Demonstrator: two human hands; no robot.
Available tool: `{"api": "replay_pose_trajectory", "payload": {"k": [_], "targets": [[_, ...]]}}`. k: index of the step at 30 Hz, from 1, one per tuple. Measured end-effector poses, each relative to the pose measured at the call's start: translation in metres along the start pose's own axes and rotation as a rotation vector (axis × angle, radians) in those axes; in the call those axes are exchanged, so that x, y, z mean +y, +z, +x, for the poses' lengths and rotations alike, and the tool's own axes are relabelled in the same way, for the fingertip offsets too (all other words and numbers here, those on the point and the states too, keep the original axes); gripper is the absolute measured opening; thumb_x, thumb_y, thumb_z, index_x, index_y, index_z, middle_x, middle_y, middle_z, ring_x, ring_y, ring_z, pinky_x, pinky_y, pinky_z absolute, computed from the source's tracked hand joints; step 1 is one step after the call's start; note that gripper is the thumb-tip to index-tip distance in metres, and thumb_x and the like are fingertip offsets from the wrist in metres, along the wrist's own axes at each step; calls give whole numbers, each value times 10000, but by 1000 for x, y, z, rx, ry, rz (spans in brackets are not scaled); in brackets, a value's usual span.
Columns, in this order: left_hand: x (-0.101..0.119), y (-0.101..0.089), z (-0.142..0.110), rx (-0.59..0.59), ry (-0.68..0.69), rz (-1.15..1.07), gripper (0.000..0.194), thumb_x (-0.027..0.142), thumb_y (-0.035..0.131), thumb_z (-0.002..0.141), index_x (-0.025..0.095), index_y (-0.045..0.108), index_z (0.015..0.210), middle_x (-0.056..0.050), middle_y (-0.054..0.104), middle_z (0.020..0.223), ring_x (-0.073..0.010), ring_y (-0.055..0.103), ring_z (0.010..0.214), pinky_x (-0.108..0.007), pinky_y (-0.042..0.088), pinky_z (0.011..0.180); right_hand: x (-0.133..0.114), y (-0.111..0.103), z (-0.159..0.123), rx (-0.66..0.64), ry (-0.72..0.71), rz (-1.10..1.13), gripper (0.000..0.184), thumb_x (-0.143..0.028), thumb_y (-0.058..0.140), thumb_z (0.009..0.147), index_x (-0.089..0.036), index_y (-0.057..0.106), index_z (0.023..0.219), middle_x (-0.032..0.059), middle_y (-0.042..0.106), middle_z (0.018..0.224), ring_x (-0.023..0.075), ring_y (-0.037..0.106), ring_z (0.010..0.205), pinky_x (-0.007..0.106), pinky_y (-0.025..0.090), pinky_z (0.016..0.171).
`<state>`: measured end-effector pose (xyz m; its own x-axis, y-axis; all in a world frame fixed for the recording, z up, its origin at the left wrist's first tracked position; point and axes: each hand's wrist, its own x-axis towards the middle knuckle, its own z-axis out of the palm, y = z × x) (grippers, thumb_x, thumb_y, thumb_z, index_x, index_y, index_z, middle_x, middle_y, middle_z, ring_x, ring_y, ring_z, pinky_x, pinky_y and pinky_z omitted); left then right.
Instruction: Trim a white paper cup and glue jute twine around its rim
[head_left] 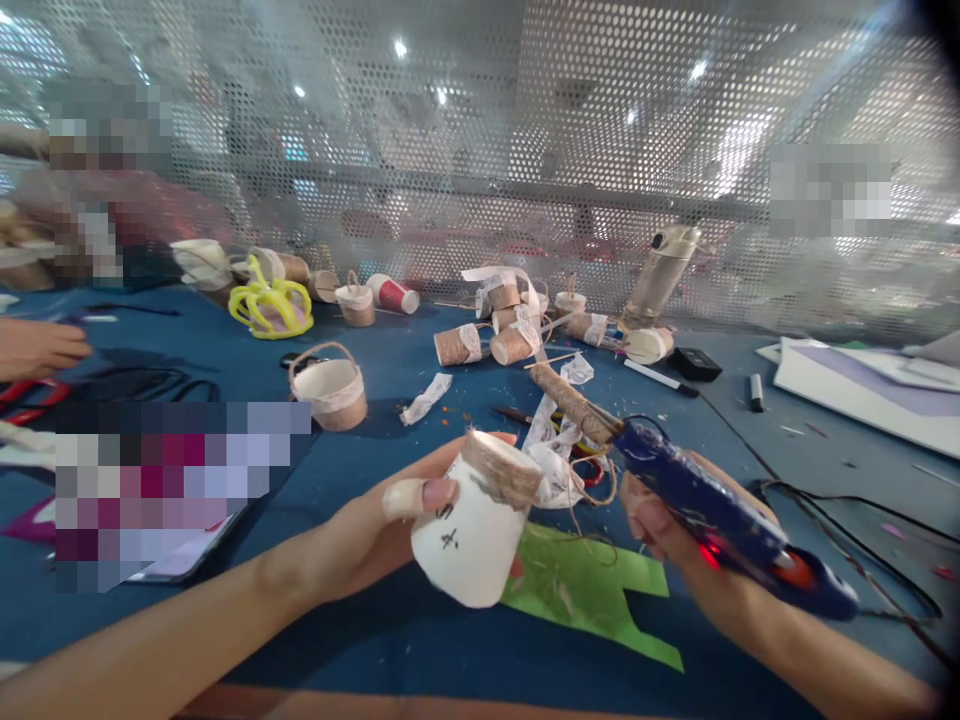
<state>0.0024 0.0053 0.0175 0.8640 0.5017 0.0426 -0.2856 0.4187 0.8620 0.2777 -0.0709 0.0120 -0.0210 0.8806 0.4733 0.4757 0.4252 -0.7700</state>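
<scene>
My left hand (420, 495), thumb bandaged, is closed around a white paper cup (469, 545). The cup tilts to the right, with brown twine (499, 468) wound around its upper end and dark handwritten marks on its side. In my right hand (667, 520) is a blue glue gun (705, 490), its red light lit and its nozzle end pointing up and left. A roll of twine (574, 405) lies behind the glue gun's front end, and a loose strand curls down from it. Below the cup lies a cut green sheet (577, 585).
A twine-trimmed basket cup (330, 395) stands left of centre, with several decorated cups (514, 335) farther back. Lace scraps (426, 398), scissors (592, 470) and a black cable (847, 530) lie about. Another person's hand (45, 347) is at far left. A perforated metal screen (450, 130) borders the table.
</scene>
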Motion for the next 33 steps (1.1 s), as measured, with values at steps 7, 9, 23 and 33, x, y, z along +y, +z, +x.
{"api": "replay_pose_trajectory", "payload": {"k": [7, 9, 23, 33], "targets": [[-3, 0, -3, 123, -46, 218, 749, 384, 752, 811, 309, 382, 1458, -81, 650, 1224, -280, 656, 1035, -383, 500, 875, -7, 4, -2, -91, -186, 114, 126, -270, 610, 893, -287, 541, 790, -2, 560, 678, 173, 557, 579, 310, 464, 529], [-2, 1, -4, 145, -12, 298, 717, 366, 765, 810, 306, 405, 1427, -79, 641, 1232, -270, 622, 1084, -381, 474, 916, -8, 8, -1, -113, -208, 153, 117, -290, 596, 906, -294, 542, 803, 4, 560, 681, 198, 569, 613, 343, 483, 566], [-8, 12, 2, 204, 119, 392, 588, 260, 773, 825, 352, 449, 1307, -8, 571, 1226, -212, 557, 1136, -350, 437, 988, -11, 25, 1, -118, -104, 276, 249, -198, 733, 818, -286, 504, 863, 4, 728, 990, 221, 728, 891, 361, 593, 820], [-3, 12, -3, 264, 126, 494, 572, 344, 801, 781, 314, 502, 1269, -34, 609, 1180, -258, 574, 1115, -373, 466, 952, 2, 19, -2, -138, -298, 327, 206, -365, 590, 897, -243, 491, 764, 7, 558, 656, 162, 530, 566, 289, 432, 520]]}}
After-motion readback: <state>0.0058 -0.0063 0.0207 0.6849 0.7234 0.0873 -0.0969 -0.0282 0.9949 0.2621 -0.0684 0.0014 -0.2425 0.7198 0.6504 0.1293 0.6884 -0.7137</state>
